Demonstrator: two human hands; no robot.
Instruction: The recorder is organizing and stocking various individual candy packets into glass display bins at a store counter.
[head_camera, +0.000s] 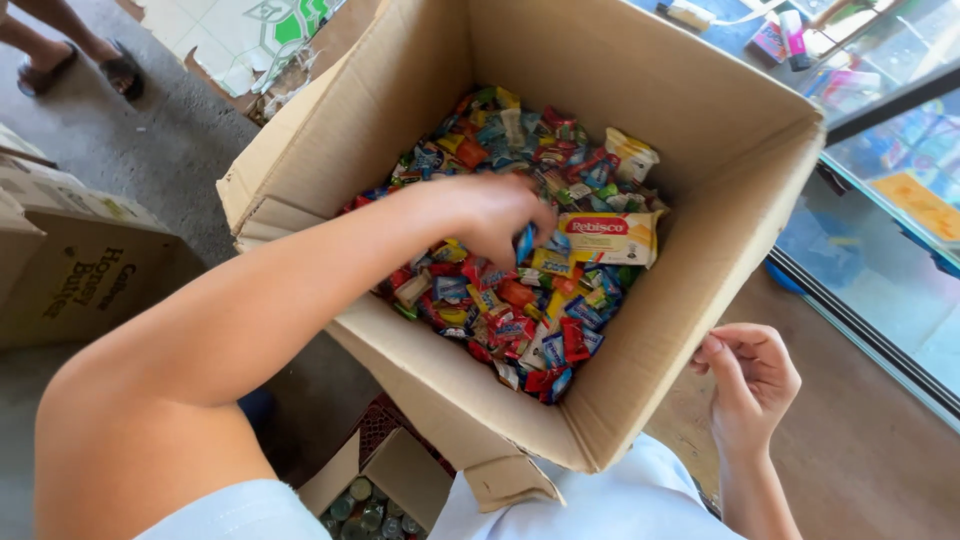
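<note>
Carton: a big brown corrugated cardboard box (700, 230) with its flaps folded out, tilted toward the person, matte and creased at the near corner.
Contents: a loose heap of small wrapped candies (510, 310), glossy crinkled foil and plastic in red, blue, yellow and green, covering the box bottom.
Flat pack: a cream rectangular biscuit packet (612, 238) with a red label lies on top of the heap, long axis running left to right, just to the right of the reaching fingers.
Left hand: the left hand (495, 215) is inside the box, arm stretched across the near rim, fingers curled together and pinching a small blue wrapped candy (525, 243) at the tips.
Key relation: the blue piece sits at the fingertips, near the centre of the heap, touching the left edge of the flat pack; this hand is far nearer than the other.
Right hand: the right hand (750, 385) hangs outside the box by its right wall, fingers loosely bent, holding nothing visible.
Surroundings: a second printed carton (80, 270) on the grey floor at left; a glass display case (890, 170) at right.
</note>
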